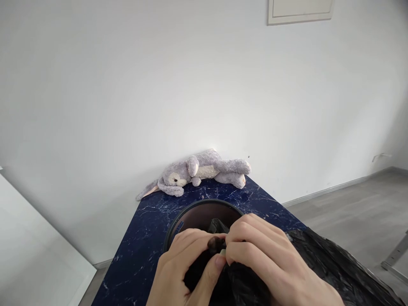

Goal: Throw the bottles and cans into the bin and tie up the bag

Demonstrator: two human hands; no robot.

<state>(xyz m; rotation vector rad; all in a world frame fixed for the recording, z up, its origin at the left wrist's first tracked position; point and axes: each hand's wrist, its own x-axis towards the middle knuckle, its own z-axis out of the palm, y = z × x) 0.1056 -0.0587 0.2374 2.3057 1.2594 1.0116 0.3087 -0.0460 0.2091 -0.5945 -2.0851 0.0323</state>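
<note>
My left hand (188, 267) and my right hand (270, 259) meet in front of me, fingers closed in a pinch on a bunched black plastic bag (245, 282). Part of the bag's edge pokes up between them, and the exact grip of the fingertips is partly hidden. Just beyond and beneath the hands stands a round dark bin (204, 212), its rim and brown inner wall showing. More black plastic (338, 263) spreads over the table to the right of my right hand.
The bin stands on a narrow dark blue marbled table (127, 250). A grey plush bunny (197, 170) lies on its side at the far end, against the white wall (191, 76). A white panel (38, 246) is at the left; grey floor (357, 212) lies right.
</note>
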